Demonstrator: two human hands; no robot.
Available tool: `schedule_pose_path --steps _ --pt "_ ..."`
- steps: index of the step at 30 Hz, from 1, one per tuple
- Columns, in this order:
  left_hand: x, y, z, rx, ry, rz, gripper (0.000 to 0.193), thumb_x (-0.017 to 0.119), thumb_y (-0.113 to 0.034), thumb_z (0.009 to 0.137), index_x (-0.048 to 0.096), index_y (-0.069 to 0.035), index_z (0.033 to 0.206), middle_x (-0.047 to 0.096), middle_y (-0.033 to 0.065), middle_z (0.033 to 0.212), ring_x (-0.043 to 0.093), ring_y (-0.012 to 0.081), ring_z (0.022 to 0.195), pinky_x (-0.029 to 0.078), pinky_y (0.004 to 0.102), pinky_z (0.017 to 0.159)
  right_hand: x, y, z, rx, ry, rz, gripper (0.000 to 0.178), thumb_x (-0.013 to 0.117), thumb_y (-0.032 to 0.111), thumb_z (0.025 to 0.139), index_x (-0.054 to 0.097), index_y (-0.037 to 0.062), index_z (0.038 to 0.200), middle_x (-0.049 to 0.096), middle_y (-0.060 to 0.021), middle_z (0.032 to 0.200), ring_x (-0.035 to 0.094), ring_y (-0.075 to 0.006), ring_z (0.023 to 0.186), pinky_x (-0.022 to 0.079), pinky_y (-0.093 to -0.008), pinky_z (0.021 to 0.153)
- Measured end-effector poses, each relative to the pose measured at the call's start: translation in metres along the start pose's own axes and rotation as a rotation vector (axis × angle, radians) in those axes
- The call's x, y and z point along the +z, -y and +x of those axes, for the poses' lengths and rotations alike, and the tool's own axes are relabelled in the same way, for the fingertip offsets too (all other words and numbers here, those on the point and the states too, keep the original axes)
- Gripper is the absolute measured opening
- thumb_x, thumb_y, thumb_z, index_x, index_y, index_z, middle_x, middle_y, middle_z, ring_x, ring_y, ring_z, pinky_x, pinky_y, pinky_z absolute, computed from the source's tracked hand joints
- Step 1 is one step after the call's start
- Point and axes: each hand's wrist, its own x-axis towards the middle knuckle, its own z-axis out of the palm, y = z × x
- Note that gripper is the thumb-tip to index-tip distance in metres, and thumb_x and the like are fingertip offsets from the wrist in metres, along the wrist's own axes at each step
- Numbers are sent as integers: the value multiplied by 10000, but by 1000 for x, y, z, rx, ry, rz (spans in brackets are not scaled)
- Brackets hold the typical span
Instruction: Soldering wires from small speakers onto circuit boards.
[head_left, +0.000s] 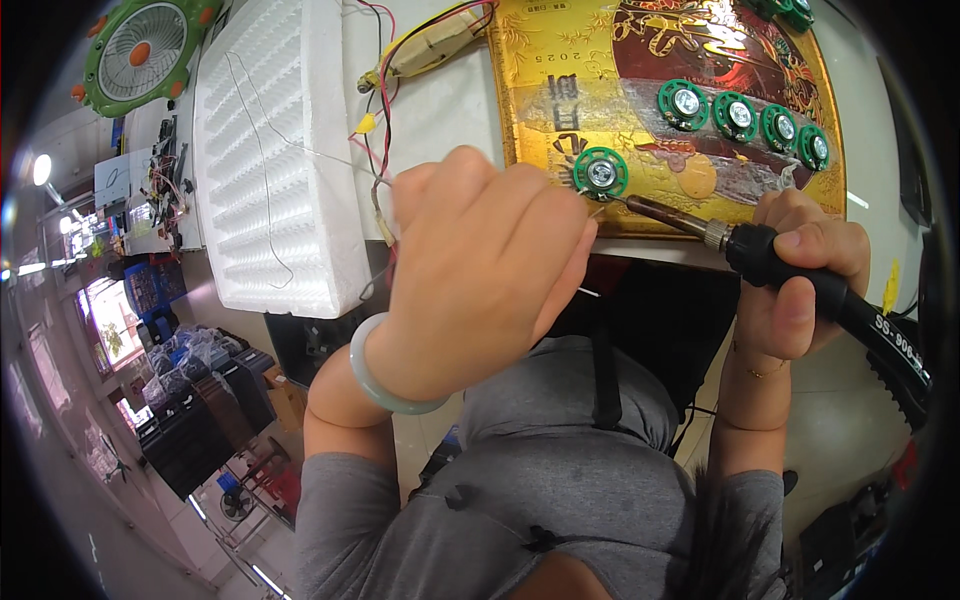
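Note:
My right hand [815,262] is wrapped round the black handle of a soldering iron [775,252]. Its brown shaft points left, and the tip meets the lower edge of a small round speaker [601,174] with a green rim. Beside that speaker my left hand [490,260] is closed, back upward, its fingertips mostly hidden. A thin silvery solder wire [335,158] runs into it, and a short end shows by the iron's tip. The speaker rests on a gold and red box [540,110]. Several more green speakers [738,116] sit in a row on the box.
A white ridged foam tray [270,180] lies left, with the wire's loop across it. Behind my left hand are red, black and yellow wires [385,100] and a taped yellowish bundle [425,58]. A green fan [140,50] stands far left. The table edge [690,254] runs before me.

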Motion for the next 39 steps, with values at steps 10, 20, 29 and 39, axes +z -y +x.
schedule_pose_path --steps 10,20,29,39 --pt "-93 84 -32 -326 -786 -51 109 463 -51 833 529 34 810 524 46 735 433 90 645 331 179 611 -3 -3 -3 -117 -166 121 298 550 348 778 440 78 842 328 18 534 295 -78 466 254 -226 439" --pt "-116 146 -66 -480 -238 1284 359 587 -204 753 517 -112 1093 477 148 1078 404 268 1051 313 403 870 -4 -6 -1 -120 -214 136 263 522 287 788 427 48 838 322 13 514 296 -78 450 250 -220 423" --pt "-2 -17 -46 -199 -223 -328 198 683 -51 627 607 -63 810 598 77 781 547 213 637 424 296 573 -5 -6 -1 -123 -223 110 251 497 276 797 423 39 835 318 11 504 295 -75 440 255 -215 420" --pt "32 -14 -46 -496 -240 -776 142 640 -6 700 605 -5 837 617 88 744 580 173 654 449 247 608 -4 -7 0 -112 -187 153 259 540 258 783 429 29 833 337 13 521 306 -67 454 255 -215 438"
